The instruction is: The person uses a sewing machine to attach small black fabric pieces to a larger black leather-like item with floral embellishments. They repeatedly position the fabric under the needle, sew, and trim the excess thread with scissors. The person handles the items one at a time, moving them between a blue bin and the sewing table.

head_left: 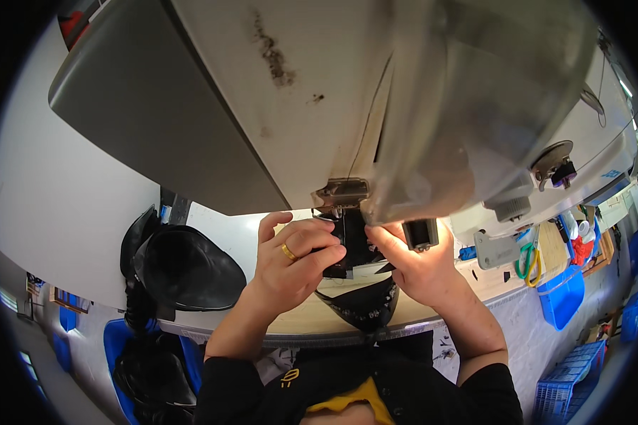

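Observation:
A white and grey sewing machine [312,120] fills the upper middle of the head view. Below its needle area [342,193] lies a black, glossy curved piece [361,304], its pointed end hanging toward me over the table edge. My left hand [287,265], a gold ring on one finger, pinches the piece's left side close to the needle. On the other side, my right hand [422,269] has thumb and fingers closed on its right edge. The machine head and my fingers partly cover the part under the needle.
Stacked black moulded shells [188,265] sit left of my left arm. More black pieces fill a blue bin [113,358] below. Scissors with green and yellow handles [533,263] lie at the table's right. A blue tray [563,301] and blue crate [567,382] stand farther right.

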The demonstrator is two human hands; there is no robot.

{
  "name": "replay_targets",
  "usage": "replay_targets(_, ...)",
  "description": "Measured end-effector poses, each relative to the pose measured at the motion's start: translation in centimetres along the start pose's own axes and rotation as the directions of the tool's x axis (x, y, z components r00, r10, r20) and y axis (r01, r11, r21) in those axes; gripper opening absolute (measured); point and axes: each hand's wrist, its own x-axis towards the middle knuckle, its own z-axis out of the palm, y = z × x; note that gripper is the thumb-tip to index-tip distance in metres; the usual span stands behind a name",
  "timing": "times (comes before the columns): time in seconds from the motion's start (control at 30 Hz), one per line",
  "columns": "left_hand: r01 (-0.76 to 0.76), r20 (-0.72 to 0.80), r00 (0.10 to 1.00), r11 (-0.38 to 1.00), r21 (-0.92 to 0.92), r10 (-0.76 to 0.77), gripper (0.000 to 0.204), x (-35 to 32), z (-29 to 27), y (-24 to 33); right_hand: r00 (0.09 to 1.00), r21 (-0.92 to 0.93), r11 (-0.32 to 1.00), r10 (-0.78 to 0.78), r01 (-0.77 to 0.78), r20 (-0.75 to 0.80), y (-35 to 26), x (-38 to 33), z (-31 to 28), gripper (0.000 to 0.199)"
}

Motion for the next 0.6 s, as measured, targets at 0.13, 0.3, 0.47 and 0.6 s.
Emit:
replay_targets(0.13, -0.036, -0.019, 0.999, 0.999, 0.031, 0.036, 0.028, 0.2, -0.1, -0.1, 1.000, -0.021, 1.000, 0.008, -0.007, 0.022, 0.1, 0.0, 0.1, 0.039)
replay_targets(0.3, -0.069, -0.050, 0.996, 0.994, 0.088, 0.074, 0.026, 0.3, 0.1, 0.0, 0.995, -0.044, 0.997, -0.061, 0.058, -0.082, 0.5, 0.2, 0.7, 0.030)
replay_targets(0.47, -0.089, -0.075, 0.992, 0.986, 0.141, 0.100, 0.025, 0.3, 0.8, -0.3, 0.991, -0.065, 0.996, -0.066, 0.059, -0.113, 1.3, 0.2, 1.2, 0.037)
replay_targets(0.6, -0.058, -0.080, 0.994, 0.990, 0.131, 0.068, 0.026, 0.3, 0.7, -0.1, 0.999, -0.033, 0.999, 0.005, -0.006, -0.048, 1.7, 0.0, 1.2, 0.048)
